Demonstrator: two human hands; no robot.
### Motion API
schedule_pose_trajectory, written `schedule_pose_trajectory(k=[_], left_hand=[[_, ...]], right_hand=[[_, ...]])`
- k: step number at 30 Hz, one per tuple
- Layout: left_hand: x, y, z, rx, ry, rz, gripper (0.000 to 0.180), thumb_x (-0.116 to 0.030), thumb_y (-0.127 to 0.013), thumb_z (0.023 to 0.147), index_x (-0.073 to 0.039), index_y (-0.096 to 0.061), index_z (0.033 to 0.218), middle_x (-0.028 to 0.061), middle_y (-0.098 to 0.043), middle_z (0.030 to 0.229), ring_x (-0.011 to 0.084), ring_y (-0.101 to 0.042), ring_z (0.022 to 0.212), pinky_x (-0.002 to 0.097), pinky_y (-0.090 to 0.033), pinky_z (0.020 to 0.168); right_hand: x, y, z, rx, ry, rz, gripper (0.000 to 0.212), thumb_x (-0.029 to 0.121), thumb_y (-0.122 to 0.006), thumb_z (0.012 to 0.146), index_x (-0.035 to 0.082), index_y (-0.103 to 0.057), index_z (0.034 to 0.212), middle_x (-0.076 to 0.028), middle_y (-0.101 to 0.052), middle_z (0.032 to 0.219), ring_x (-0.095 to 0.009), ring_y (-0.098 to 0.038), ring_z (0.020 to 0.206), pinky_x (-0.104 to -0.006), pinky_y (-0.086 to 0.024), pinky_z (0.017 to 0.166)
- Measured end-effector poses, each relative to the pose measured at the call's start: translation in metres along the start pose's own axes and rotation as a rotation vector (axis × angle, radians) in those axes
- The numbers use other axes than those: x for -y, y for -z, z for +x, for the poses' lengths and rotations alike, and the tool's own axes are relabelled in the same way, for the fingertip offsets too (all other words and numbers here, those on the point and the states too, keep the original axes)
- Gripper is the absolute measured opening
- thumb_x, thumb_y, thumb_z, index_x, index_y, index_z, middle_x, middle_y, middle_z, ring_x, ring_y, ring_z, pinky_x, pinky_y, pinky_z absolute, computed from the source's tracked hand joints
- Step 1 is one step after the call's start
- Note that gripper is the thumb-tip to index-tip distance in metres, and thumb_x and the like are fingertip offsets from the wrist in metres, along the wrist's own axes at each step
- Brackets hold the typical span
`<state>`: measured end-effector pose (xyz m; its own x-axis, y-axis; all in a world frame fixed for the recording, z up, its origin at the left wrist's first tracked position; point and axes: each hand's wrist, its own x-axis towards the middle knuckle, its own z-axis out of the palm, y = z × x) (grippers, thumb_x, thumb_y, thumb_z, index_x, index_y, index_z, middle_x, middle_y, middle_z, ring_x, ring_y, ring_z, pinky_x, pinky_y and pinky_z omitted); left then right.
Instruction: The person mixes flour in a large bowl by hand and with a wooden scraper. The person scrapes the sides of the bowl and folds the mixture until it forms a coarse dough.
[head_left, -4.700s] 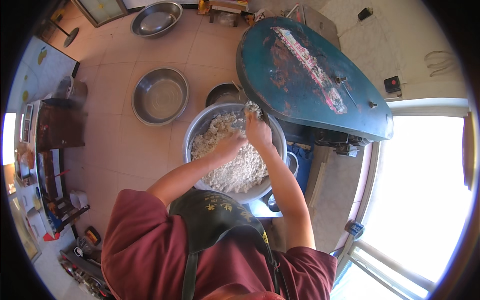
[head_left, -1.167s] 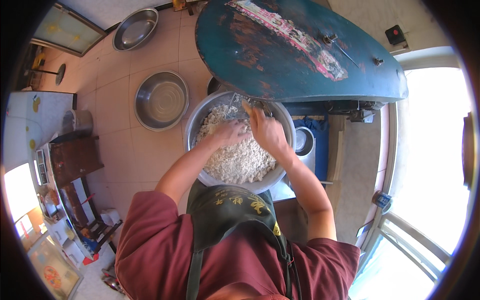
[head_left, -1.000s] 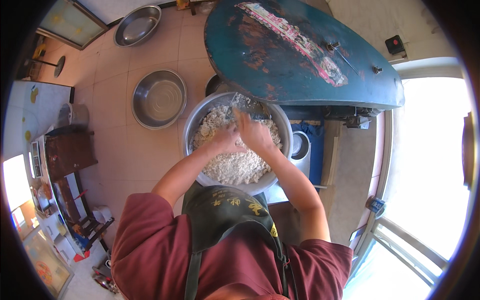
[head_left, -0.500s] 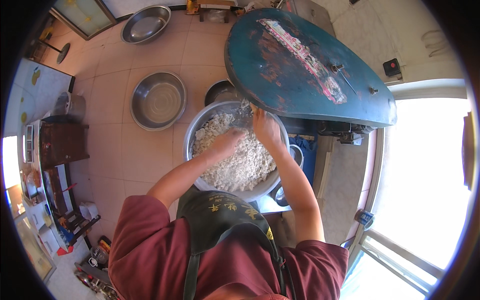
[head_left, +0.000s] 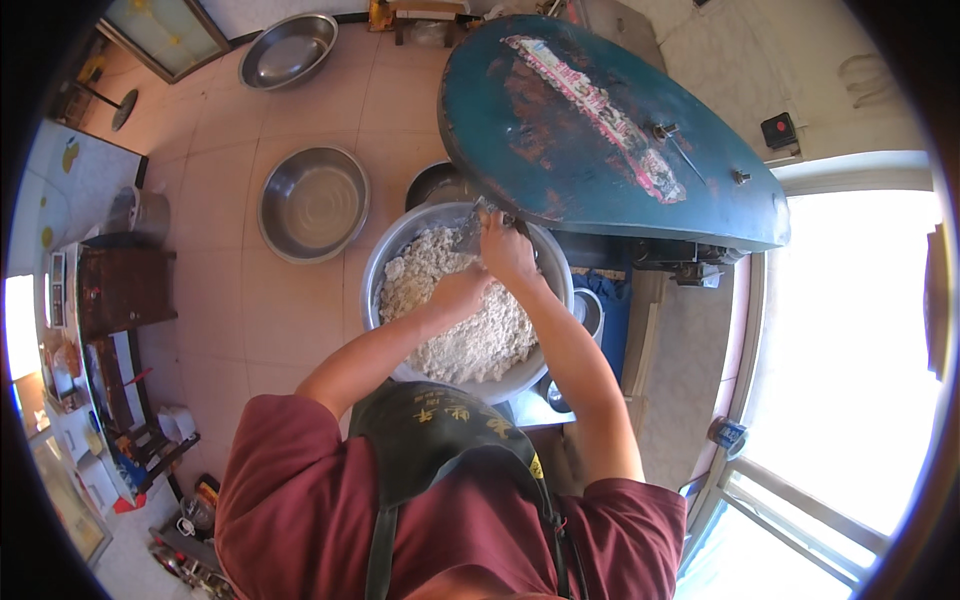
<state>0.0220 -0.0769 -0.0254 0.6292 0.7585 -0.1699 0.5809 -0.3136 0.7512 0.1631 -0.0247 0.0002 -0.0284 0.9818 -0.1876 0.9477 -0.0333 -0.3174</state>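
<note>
A large metal basin (head_left: 372, 300) stands in front of me, filled with pale, crumbly flour dough (head_left: 455, 340). My left hand (head_left: 462, 292) is low over the dough near the basin's middle; its fingertips are hidden behind my right wrist. Reaching to the far side of the basin, my right hand (head_left: 508, 250) has its fingers bent together just under the edge of a blue-green machine cover (head_left: 600, 130). What those fingers hold or rub there, near a dough-smeared metal part, is too small to make out.
Another metal basin (head_left: 314, 205) lies on the tiled floor to the left, and one more (head_left: 288, 52) is farther back. A smaller dark pan (head_left: 436, 185) sits behind the dough basin. The machine overhangs its far right side. A bright window (head_left: 850, 330) is at the right.
My right hand has shifted left and slightly down along the machine's edge. My left hand has moved slightly left and down, and the two hands are now closer together, their outlines overlapping.
</note>
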Motion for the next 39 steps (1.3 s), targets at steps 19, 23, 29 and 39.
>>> schedule_pose_trajectory(k=[19, 23, 29, 39], left_hand=[[-0.030, 0.042, 0.078, -0.228, 0.074, 0.176, 0.059, -0.006, -0.073, 0.076, -0.001, -0.050, 0.130, 0.0265, -0.045, 0.133, 0.0444, -0.049, 0.124, 0.0517, -0.050, 0.094], [-0.023, 0.038, 0.061, -0.319, -0.043, 0.164, 0.060, -0.004, -0.069, 0.079, 0.001, -0.047, 0.135, 0.0284, -0.043, 0.137, 0.0439, -0.047, 0.128, 0.0483, -0.047, 0.101], [-0.010, 0.023, 0.052, -0.438, -0.290, 0.056, 0.046, 0.004, -0.057, 0.082, 0.000, -0.053, 0.128, 0.0258, -0.050, 0.132, 0.0437, -0.049, 0.123, 0.0477, -0.045, 0.102], [0.122, -0.020, -0.064, -0.548, 0.455, -0.133, 0.063, -0.028, -0.064, 0.090, 0.006, -0.044, 0.139, 0.0287, -0.061, 0.122, 0.0429, -0.055, 0.121, 0.0459, -0.042, 0.105]], right_hand=[[-0.043, 0.051, -0.045, -0.082, -0.058, 0.206, 0.041, 0.024, -0.050, 0.098, 0.003, -0.044, 0.132, -0.031, -0.066, 0.079, -0.051, -0.064, 0.071, -0.0601, -0.051, 0.064], [-0.042, 0.054, -0.060, -0.116, 0.063, 0.321, 0.041, 0.024, -0.048, 0.099, 0.002, -0.043, 0.132, -0.032, -0.066, 0.079, -0.051, -0.064, 0.072, -0.0609, -0.051, 0.065], [-0.055, -0.010, -0.011, -0.271, 0.132, -0.026, 0.018, 0.018, -0.056, 0.091, 0.003, -0.057, 0.100, -0.022, -0.068, 0.075, -0.039, -0.068, 0.064, -0.0464, -0.055, 0.054], [-0.013, 0.020, -0.035, -0.073, 0.036, 0.177, 0.024, 0.024, -0.051, 0.100, 0.003, -0.050, 0.109, -0.026, -0.065, 0.067, -0.045, -0.064, 0.059, -0.0567, -0.050, 0.051]])
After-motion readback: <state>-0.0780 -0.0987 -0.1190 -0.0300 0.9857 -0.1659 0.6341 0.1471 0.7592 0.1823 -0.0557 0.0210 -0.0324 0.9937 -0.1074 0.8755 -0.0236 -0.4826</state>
